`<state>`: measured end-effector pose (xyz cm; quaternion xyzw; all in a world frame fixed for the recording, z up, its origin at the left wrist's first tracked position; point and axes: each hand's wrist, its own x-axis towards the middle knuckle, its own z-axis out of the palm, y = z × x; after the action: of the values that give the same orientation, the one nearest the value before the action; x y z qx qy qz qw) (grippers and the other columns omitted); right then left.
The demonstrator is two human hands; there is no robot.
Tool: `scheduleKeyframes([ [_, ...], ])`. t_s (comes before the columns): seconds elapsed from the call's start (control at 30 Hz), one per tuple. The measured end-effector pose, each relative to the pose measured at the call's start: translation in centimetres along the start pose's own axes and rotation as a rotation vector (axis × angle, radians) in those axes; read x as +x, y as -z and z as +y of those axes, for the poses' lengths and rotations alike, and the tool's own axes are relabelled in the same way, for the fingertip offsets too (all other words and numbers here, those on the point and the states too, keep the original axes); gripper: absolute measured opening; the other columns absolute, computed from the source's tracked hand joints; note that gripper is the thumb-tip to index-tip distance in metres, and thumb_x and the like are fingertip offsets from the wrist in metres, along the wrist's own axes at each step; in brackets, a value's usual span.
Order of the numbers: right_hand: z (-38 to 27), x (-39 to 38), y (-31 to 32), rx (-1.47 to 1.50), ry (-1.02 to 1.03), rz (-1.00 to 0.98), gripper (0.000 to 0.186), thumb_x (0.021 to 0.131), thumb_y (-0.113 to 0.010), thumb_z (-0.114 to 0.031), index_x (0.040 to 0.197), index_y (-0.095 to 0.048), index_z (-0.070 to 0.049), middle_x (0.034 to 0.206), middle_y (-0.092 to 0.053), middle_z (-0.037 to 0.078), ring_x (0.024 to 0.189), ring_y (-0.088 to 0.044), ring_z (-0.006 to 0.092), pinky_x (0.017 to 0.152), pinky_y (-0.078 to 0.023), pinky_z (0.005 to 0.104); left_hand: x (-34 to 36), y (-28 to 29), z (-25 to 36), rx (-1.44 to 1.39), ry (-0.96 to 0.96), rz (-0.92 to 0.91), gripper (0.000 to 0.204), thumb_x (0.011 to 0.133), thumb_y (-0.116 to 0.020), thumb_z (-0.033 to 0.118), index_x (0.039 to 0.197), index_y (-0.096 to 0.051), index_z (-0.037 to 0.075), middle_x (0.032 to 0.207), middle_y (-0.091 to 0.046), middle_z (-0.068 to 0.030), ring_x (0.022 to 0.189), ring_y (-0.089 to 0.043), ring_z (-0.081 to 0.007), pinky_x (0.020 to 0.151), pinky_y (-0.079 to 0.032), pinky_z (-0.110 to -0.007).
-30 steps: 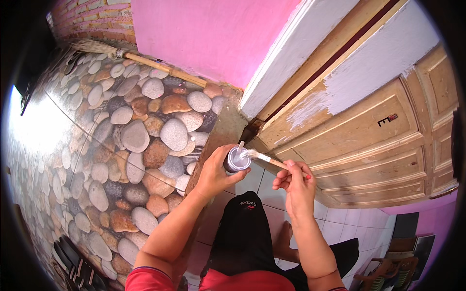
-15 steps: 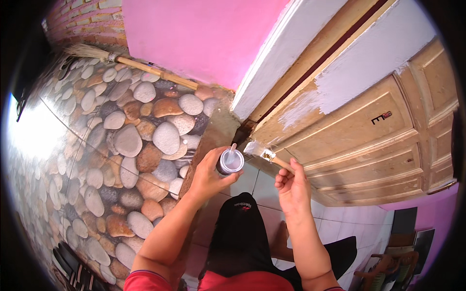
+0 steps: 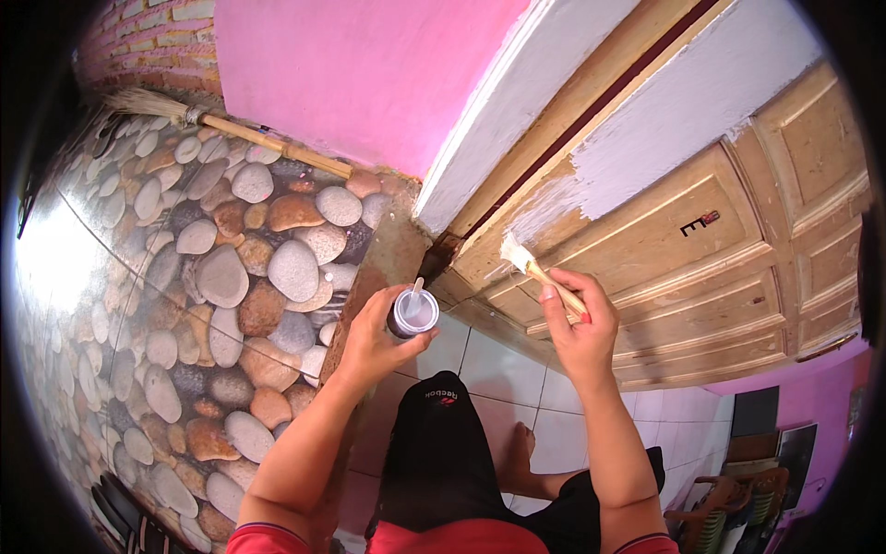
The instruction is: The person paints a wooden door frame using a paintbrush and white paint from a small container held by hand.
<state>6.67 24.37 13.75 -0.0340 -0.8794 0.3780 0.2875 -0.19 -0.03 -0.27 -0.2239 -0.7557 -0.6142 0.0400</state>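
Note:
In my left hand (image 3: 378, 342) is a small round pot (image 3: 412, 317) of pale paint, a light stick (image 3: 417, 292) standing in it. My right hand (image 3: 580, 332) grips a wooden-handled paintbrush (image 3: 554, 286), its white-coated bristles at the lower end of a patchy lavender painted strip (image 3: 674, 111) along the edge of a bare wooden panelled door (image 3: 674, 203). Whether the bristles touch the wood is hard to tell.
A straw broom (image 3: 268, 138) lies by the pink wall (image 3: 351, 65) on the pebble-patterned floor (image 3: 148, 351). A narrow concrete step (image 3: 378, 249) borders white tiles (image 3: 489, 355). A white door jamb (image 3: 489, 111) rises beside the door. Wooden chairs (image 3: 711, 508) stand at lower right.
The brush has left the pot and moved up and right to the door's painted strip, its handle now tilted more steeply. The left hand with the pot has shifted slightly left and down.

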Motion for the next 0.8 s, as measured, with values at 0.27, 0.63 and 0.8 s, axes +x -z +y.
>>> scheduleKeyframes([
  [0.27, -1.3, 4.2, 2.4, -0.366, 0.429, -0.137, 0.022, 0.090, -0.075, -0.002, 0.111, -0.071, -0.003, 0.101, -0.071, 0.015, 0.089, -0.072, 0.0276, 0.077, -0.057, 0.0365, 0.1, -0.1, -0.1, 0.008, -0.014, 0.001, 0.066, 0.075, -0.090, 0.025, 0.129, -0.063, 0.001, 0.120, -0.069, -0.0167, 0.112, -0.069, -0.0337, 0.098, -0.054, -0.041],
  [0.63, -3.8, 3.7, 3.6, -0.245, 0.349, -0.206, 0.019, 0.093, -0.074, -0.004, 0.112, -0.072, -0.004, 0.097, -0.069, 0.011, 0.084, -0.069, 0.0226, 0.072, -0.055, 0.0329, 0.0, 0.4, -0.2, -0.001, -0.001, 0.000, 0.066, 0.075, -0.091, 0.025, 0.128, -0.062, 0.000, 0.120, -0.069, -0.0167, 0.112, -0.068, -0.0326, 0.098, -0.054, -0.041],
  [0.8, 0.1, 2.6, 1.0, -0.242, 0.271, -0.405, 0.017, 0.095, -0.073, -0.010, 0.111, -0.072, -0.006, 0.098, -0.069, 0.011, 0.083, -0.069, 0.0261, 0.071, -0.056, 0.0350, 0.2, 0.0, 0.1, -0.003, -0.007, -0.008, 0.065, 0.075, -0.091, 0.024, 0.128, -0.062, -0.001, 0.119, -0.069, -0.0170, 0.111, -0.068, -0.0327, 0.097, -0.054, -0.041],
])
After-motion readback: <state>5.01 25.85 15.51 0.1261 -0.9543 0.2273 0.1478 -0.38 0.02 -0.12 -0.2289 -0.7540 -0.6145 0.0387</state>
